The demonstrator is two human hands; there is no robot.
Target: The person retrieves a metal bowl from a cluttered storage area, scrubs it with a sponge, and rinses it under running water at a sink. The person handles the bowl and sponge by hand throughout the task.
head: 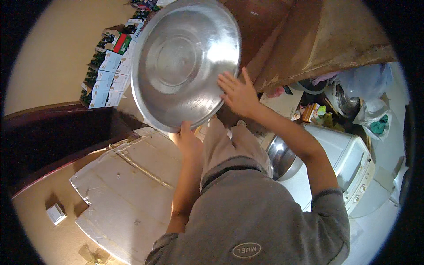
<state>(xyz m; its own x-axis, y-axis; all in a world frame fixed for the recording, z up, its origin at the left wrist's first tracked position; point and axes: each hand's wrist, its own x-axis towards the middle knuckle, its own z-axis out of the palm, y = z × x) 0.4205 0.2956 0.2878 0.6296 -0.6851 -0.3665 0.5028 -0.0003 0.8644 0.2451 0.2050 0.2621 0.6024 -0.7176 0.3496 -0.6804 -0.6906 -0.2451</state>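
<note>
A large, wide metal basin (172, 63) is held up in front of me, tilted so that its shiny inside and round base ring face me. My left hand (188, 142) grips the near lower rim, with the thumb over the edge on the inner side. At the right side of the basin is my right hand (238, 94), its fingers spread over the rim and the inner wall. Whether those fingers press on the metal or only hover close to it is hard to see. Nothing lies inside the basin.
A second metal bowl (281, 155) stands at my right by a white washing machine (331, 152). Flattened cardboard (132, 185) leans at left. Boxes of bottles (106, 79) line the wall. A brown sheet (298, 39) hangs above bags (376, 119) and pots (343, 99).
</note>
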